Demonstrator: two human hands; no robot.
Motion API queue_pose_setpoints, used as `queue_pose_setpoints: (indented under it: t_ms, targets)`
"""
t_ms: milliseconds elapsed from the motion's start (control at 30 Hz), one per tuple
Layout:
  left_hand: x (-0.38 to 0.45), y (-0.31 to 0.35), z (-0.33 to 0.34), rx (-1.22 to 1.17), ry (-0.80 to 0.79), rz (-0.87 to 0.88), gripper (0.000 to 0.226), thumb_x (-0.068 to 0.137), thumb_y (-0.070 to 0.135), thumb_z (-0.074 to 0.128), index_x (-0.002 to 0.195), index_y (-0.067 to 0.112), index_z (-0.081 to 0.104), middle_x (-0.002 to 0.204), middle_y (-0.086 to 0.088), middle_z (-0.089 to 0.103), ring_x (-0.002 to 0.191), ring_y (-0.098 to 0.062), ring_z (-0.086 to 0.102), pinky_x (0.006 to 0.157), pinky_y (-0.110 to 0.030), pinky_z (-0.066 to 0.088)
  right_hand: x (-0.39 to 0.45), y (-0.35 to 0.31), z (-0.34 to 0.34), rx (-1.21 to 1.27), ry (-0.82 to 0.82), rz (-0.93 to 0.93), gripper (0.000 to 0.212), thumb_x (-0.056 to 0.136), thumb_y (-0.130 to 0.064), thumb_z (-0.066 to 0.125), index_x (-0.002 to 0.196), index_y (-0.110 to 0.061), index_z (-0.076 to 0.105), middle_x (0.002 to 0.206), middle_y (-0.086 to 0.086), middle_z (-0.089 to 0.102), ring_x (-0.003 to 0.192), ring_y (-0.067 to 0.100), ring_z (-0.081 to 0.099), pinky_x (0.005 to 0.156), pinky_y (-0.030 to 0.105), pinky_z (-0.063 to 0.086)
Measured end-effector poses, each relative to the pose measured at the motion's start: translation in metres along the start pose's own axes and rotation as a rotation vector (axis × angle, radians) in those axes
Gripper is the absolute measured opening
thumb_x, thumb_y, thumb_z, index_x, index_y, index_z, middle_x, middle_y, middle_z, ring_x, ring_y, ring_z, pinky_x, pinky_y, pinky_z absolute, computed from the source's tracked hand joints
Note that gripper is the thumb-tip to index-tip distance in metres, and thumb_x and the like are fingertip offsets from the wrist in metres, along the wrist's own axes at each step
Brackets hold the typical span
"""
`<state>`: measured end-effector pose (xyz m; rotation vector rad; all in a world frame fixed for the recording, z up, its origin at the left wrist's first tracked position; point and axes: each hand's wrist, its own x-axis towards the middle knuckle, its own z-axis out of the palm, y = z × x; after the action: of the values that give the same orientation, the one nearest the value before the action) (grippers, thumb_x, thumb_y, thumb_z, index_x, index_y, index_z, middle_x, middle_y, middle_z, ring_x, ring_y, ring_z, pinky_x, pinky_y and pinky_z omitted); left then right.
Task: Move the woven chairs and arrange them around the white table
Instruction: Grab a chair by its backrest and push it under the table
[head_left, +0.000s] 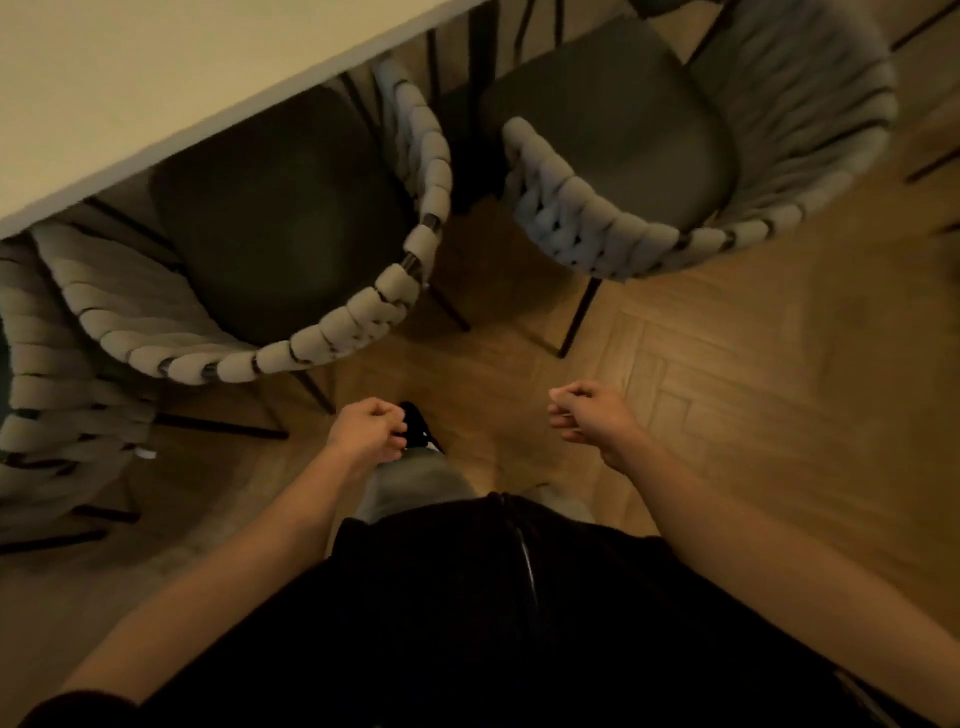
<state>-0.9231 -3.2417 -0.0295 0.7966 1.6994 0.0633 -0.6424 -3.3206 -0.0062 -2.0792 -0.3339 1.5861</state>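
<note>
The white table (156, 78) fills the upper left. A woven chair (332, 322) with a dark seat is tucked partly under its edge, straight ahead of me. A second woven chair (613, 228) stands to the right, turned at an angle, past the table's corner. A third woven chair (47, 395) shows at the left edge. My left hand (369, 431) and my right hand (587, 415) hover above the floor with fingers curled, holding nothing, a short way back from the chair backs.
Wooden herringbone floor (753, 389) spreads to the right and between the chairs. Thin black chair legs (576, 317) stick out near my feet. My dark shoe (415, 421) is below my left hand.
</note>
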Motion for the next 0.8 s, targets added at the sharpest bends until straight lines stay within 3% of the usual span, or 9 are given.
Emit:
queue_pose_setpoints:
  t_ms: [167,333,467,633,800]
  targets:
    - [-0.018,0.011,0.070,0.354,-0.185,0.047,0.013,0.102,0.016,0.059,0.090,0.016,0.064,0.096,-0.011,0.069,0.070,-0.021,0.065,0.071,-0.040,0.058,-0.019,0.063,-0.068,0.042,0.068,0.078,0.013,0.099,-0.026,0.063,0.101,-0.014,0.062,0.096,0.008,0.069,0.074,0.016,0.065,0.060,0.028,0.052]
    - [-0.042,0.038,0.137,0.476,-0.253,0.130,0.012,0.104,0.010,0.053,0.094,0.012,0.060,0.085,-0.007,0.060,0.064,-0.016,0.056,0.057,-0.028,0.049,-0.035,0.103,-0.119,0.092,0.130,0.124,0.016,0.100,-0.025,0.063,0.110,-0.013,0.058,0.094,0.007,0.067,0.075,0.015,0.064,0.063,0.029,0.053]
    - [-0.040,0.064,0.177,0.565,-0.295,0.154,0.009,0.103,0.017,0.056,0.098,0.016,0.064,0.094,-0.006,0.066,0.076,-0.018,0.063,0.078,-0.040,0.059,-0.037,0.116,-0.151,0.119,0.180,0.139,0.018,0.100,-0.027,0.062,0.112,-0.015,0.057,0.096,0.003,0.066,0.081,0.015,0.065,0.079,0.036,0.057]
    - [-0.028,0.104,0.227,0.598,-0.334,0.183,0.009,0.102,0.024,0.058,0.104,0.020,0.066,0.100,-0.004,0.069,0.082,-0.017,0.067,0.074,-0.035,0.059,-0.020,0.116,-0.197,0.155,0.224,0.165,0.019,0.099,-0.028,0.062,0.111,-0.014,0.057,0.099,0.004,0.067,0.087,0.019,0.068,0.086,0.041,0.058]
    - [-0.010,0.151,0.277,0.561,-0.344,0.156,0.013,0.103,0.026,0.056,0.097,0.019,0.065,0.100,-0.007,0.068,0.080,-0.018,0.066,0.080,-0.040,0.059,0.015,0.085,-0.249,0.126,0.232,0.184,0.017,0.100,-0.030,0.061,0.111,-0.018,0.056,0.103,0.003,0.067,0.094,0.019,0.069,0.086,0.040,0.058]
